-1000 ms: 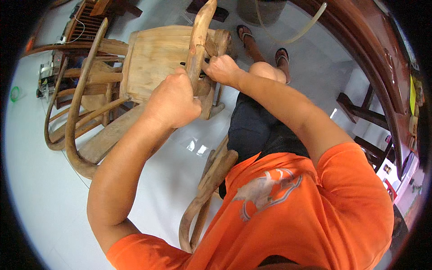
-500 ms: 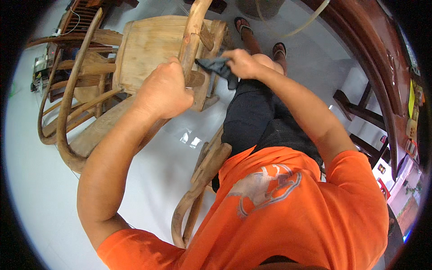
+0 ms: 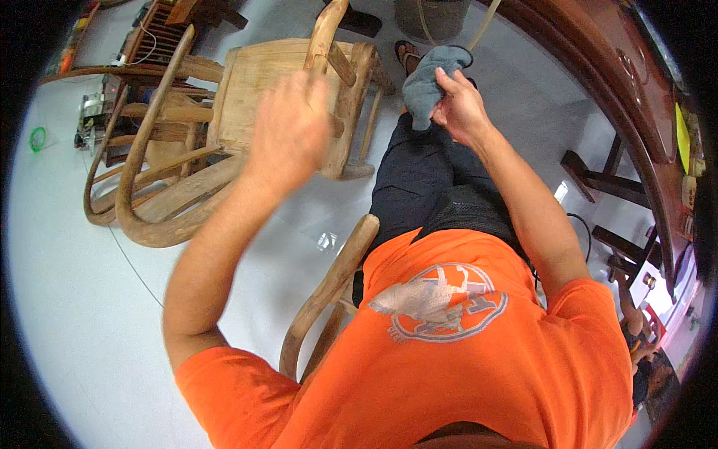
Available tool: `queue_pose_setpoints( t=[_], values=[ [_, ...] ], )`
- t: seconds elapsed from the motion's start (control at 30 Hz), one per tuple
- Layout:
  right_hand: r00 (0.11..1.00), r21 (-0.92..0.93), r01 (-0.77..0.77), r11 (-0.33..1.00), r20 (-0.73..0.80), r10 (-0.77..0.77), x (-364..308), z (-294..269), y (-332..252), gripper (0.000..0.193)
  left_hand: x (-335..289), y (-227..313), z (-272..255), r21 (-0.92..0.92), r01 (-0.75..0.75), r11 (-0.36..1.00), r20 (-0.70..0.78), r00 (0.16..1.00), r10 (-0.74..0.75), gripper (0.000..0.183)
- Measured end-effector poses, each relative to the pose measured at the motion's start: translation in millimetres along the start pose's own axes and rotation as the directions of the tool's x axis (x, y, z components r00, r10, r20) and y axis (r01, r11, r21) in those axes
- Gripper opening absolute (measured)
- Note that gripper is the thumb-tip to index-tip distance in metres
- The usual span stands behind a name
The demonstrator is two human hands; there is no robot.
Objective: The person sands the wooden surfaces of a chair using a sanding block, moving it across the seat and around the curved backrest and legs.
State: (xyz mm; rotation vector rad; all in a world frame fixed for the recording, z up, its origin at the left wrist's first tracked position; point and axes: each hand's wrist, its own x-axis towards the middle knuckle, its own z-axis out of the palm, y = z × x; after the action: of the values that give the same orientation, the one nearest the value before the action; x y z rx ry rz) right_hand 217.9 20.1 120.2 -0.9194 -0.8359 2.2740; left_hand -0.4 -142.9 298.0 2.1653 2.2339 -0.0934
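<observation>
A grey-blue cloth (image 3: 430, 84) is held in my right hand (image 3: 462, 106), its fingers and thumb closed over the cloth's edge above my lap. My left hand (image 3: 290, 138) is raised over a bare wooden armchair, in front of the chair's armrest (image 3: 323, 37). Motion smears its fingers, so whether they touch or grip the armrest cannot be made out. The chair shows its light flat seat (image 3: 250, 90) and a curved frame (image 3: 134, 191) toward the left.
Below my left arm is another curved wooden armrest (image 3: 329, 295), next to my hip. A dark polished table (image 3: 583, 56) curves along the right. Beyond my feet stands a grey bucket (image 3: 430, 21) with a pale hose. At far left, a green ring (image 3: 37, 139) lies on the pale floor.
My right hand has lifted the cloth away from the chair, rightward and up, and turned. My left hand, earlier closed around the armrest, now blurs with motion. The chair appears slightly shifted in view.
</observation>
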Motion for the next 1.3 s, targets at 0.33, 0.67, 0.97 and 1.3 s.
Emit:
queue_pose_setpoints(
  t=[0.33, 0.67, 0.97, 1.3],
  values=[
    [0.913, -0.421, 0.319, 0.849, 0.377, -0.156, -103.9, 61.2, 63.1, 0.012, -94.6, 61.1, 99.7, -0.884, 0.388, -0.261, 0.453, 0.847, -0.277, 0.030],
    [0.999, -0.532, 0.043, 0.846, -0.004, -0.053, -22.3, 51.6, 37.5, 0.026, -136.3, 21.0, 16.8, -0.367, -0.030, 0.930, -0.624, 0.749, -0.222, 0.018],
    [0.800, -0.792, 0.599, 0.118, 0.596, -0.063, 115.7, 101.1, 116.4, 0.027, -171.0, -95.3, -40.6, 0.114, 0.579, 0.807, -0.594, 0.691, -0.412, 0.015],
    [0.975, -0.954, 0.208, 0.216, 0.185, -0.120, 51.4, 101.0, 190.1, 0.031, -173.6, -101.9, -28.7, -0.013, 0.526, 0.850, -0.668, 0.628, -0.399, 0.014]
  ],
)
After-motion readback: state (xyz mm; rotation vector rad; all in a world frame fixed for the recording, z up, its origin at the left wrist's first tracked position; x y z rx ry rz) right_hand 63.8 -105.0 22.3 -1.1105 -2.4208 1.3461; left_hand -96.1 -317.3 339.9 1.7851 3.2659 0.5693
